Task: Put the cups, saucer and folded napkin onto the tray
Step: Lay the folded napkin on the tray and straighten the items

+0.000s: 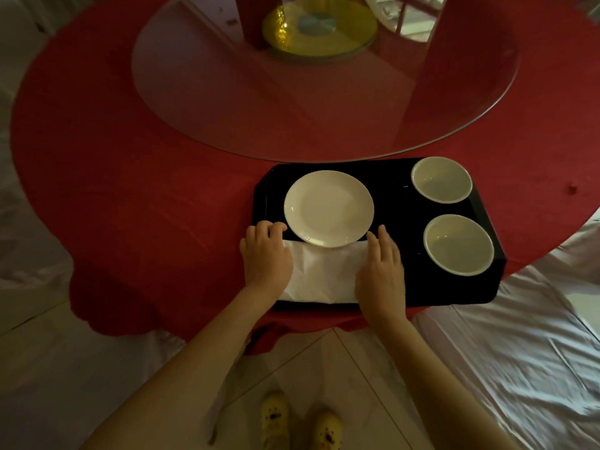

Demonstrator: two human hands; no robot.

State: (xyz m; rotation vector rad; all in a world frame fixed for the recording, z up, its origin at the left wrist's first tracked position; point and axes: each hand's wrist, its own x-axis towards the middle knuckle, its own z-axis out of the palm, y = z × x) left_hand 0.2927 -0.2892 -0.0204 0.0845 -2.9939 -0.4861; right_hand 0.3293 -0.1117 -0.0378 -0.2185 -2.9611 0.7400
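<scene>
the folded napkin [319, 271] looks light, soft and floppy, lying on the black tray [389, 190] against the saucer [329, 208]. left hand [266, 258] and right hand [381, 271] rest flat on its ends, fingers relaxed, grasping nothing; best handled by both ends.

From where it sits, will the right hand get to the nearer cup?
Probably yes: the right hand rests on the napkin, and only bare tray lies before the nearer cup.

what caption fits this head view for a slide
Both hands, left hand and right hand, flatten a folded white napkin beside a white saucer on a black tray.
</scene>
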